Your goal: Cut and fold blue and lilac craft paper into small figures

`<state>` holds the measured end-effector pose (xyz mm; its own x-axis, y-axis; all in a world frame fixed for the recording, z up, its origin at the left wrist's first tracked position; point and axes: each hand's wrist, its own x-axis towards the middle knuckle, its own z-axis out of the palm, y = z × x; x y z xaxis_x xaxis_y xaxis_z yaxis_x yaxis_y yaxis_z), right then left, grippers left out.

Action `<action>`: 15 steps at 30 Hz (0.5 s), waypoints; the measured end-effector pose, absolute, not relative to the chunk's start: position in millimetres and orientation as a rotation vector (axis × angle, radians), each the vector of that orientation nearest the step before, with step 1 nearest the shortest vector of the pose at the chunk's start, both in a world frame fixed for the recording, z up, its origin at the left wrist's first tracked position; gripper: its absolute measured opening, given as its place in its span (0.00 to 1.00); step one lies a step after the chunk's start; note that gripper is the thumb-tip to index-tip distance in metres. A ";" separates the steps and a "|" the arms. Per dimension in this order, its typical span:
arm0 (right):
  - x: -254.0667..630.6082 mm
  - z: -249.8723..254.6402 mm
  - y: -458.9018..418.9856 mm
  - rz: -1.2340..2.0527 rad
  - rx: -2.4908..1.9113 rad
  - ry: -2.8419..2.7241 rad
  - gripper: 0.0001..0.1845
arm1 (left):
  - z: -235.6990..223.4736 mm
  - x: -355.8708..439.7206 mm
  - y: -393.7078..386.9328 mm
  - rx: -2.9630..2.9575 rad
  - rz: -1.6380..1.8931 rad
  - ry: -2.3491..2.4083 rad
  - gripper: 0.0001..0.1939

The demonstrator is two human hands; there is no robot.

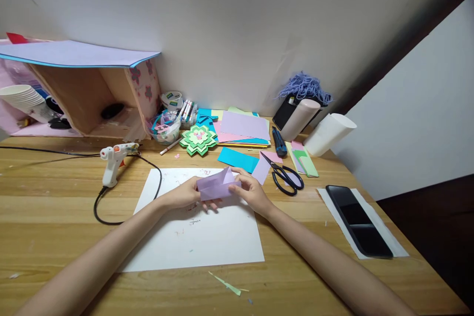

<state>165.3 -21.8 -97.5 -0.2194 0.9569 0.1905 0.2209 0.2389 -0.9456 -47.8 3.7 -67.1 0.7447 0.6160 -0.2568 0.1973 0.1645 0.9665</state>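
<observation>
Left grip (188, 191) and right grip (254, 192) are closed on folded lilac paper strip (215, 189); probably light, easily creased, best pinched gently by edges.

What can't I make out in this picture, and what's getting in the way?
All from the head view:
Part of the left hand: hidden behind the folded purple paper.
Far end of the black cord: cut off by the left edge.
Lower sheets of the paper stack: mostly covered by those on top.
Marks on the white sheet: too small to tell what they are.
</observation>
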 end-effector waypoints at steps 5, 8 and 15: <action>164.7 -98.0 -23.8 1.048 -1.059 -1.591 0.11 | -65.8 -48.1 3.4 1.307 0.318 0.723 0.14; 165.5 -98.1 -25.7 0.951 -1.021 -1.715 0.08 | -70.4 -47.6 5.8 1.148 0.509 0.800 0.13; 166.6 -102.1 -29.2 0.996 -0.938 -1.842 0.09 | -75.3 -48.2 5.5 1.106 0.523 0.824 0.21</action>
